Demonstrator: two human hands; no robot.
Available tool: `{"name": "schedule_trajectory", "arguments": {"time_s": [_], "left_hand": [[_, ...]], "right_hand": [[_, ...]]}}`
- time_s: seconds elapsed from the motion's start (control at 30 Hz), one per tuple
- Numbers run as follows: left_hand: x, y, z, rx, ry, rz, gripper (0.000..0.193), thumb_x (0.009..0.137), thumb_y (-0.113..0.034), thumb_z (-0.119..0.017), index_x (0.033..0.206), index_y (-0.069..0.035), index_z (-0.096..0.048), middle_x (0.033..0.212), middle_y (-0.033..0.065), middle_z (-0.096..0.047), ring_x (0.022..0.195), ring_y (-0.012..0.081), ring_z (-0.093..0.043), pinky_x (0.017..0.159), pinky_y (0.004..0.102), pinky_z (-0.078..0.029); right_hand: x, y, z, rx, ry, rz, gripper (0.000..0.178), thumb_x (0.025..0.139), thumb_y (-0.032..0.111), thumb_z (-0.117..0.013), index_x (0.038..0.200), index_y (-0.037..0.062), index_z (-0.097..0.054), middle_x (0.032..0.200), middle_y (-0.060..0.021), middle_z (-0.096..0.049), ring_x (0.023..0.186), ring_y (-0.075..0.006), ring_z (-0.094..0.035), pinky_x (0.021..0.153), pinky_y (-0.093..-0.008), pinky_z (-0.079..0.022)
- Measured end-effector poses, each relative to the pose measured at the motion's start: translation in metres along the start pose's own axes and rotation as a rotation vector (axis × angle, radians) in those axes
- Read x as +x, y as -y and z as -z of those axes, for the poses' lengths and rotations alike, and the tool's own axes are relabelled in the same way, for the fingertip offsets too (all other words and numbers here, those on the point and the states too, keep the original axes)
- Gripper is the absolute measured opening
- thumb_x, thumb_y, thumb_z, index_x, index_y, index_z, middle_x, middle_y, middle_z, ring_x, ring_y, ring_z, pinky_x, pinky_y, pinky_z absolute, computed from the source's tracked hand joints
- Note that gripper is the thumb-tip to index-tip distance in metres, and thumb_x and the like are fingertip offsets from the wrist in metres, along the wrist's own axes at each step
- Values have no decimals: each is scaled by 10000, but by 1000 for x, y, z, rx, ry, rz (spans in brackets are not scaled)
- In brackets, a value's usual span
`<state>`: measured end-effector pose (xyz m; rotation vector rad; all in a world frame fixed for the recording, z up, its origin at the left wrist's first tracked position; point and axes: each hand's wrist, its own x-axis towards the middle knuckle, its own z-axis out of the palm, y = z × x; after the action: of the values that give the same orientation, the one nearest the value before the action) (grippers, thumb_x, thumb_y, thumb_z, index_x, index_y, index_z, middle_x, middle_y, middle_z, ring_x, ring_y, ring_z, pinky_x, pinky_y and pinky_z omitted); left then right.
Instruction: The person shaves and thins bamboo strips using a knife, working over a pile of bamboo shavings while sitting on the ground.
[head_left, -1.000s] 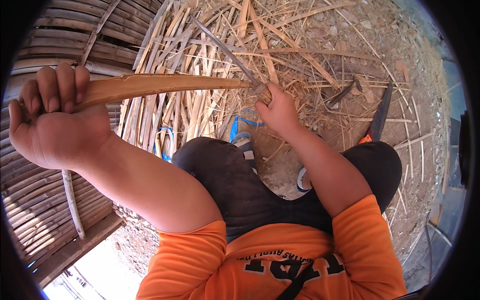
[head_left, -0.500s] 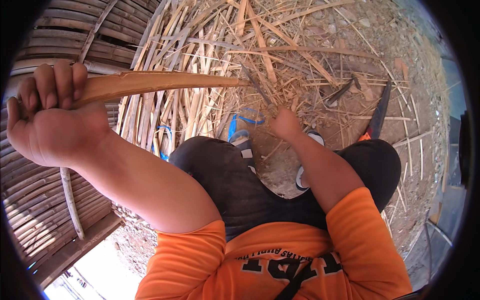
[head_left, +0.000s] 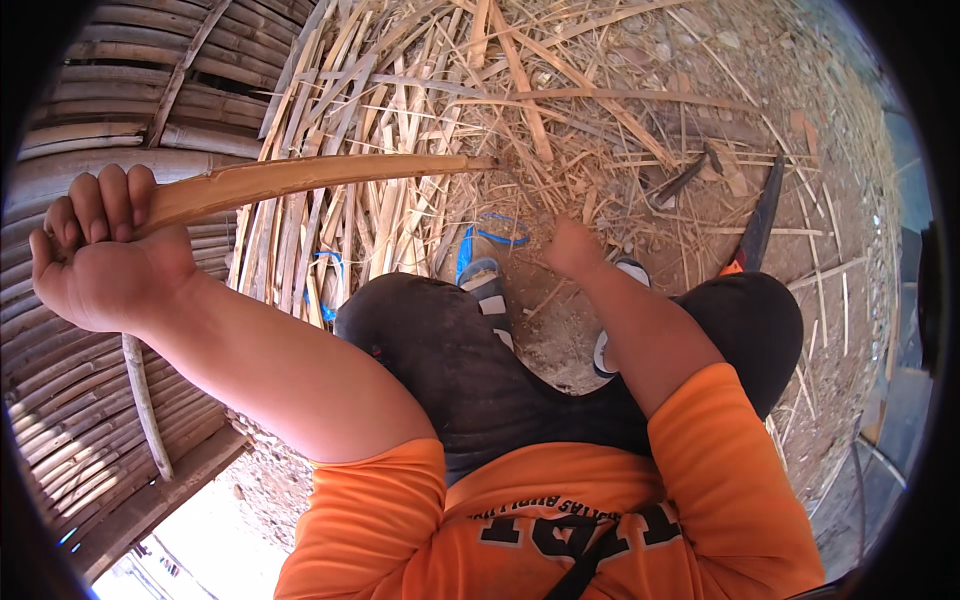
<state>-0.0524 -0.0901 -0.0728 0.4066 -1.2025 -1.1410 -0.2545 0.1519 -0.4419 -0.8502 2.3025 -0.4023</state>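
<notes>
My left hand is closed round the wide end of a long, pale bamboo strip. The strip reaches across to the right, slightly bowed, and narrows to a dark tip beyond my feet. Just below that tip is my right hand, its fingers curled into a fist. It grips a knife, whose slim blade showed clearly half a second ago and now hardly stands out against the litter.
Split bamboo strips and shavings cover the ground ahead. A blue strap lies by my left sandal. Rightward are a dark blade with an orange handle and another dark tool. A bamboo-slat structure stands left.
My left hand has shifted a little right and down with the bamboo strip, whose far end sits slightly higher. The knife blade has turned or dropped from plain view; my right fist has barely moved.
</notes>
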Motion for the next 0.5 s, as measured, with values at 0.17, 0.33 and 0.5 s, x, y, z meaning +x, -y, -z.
{"name": "schedule_trajectory", "arguments": {"time_s": [0.17, 0.33, 0.5], "left_hand": [[0, 0, -1, -12, 18, 4, 279, 956, -246, -326, 697, -145, -340, 592, 1, -264, 519, 135, -199, 503, 302, -207], [5, 0, 4, -25, 42, 24, 279, 962, -242, -318, 702, -142, -340, 595, 6, -261, 519, 138, -196, 505, 308, -210], [2, 2, -4, 78, -133, -17, 284, 972, -240, -310, 706, -142, -338, 596, 6, -267, 516, 143, -193, 501, 311, -211]], "right_hand": [[-10, 41, 22, 202, -109, 100, 326, 839, 194, -695, 1054, -23, -579, 913, -266, -695, 922, -452, -679, 822, -523, -540], [-27, 83, 38, 266, -105, 341, 361, 848, 203, -703, 1101, 0, -544, 924, -268, -687, 911, -462, -667, 805, -540, -530], [-24, 52, -2, 182, -98, 139, 425, 845, 209, -710, 1189, 15, -556, 1013, -263, -695, 975, -448, -672, 850, -524, -542]]}}
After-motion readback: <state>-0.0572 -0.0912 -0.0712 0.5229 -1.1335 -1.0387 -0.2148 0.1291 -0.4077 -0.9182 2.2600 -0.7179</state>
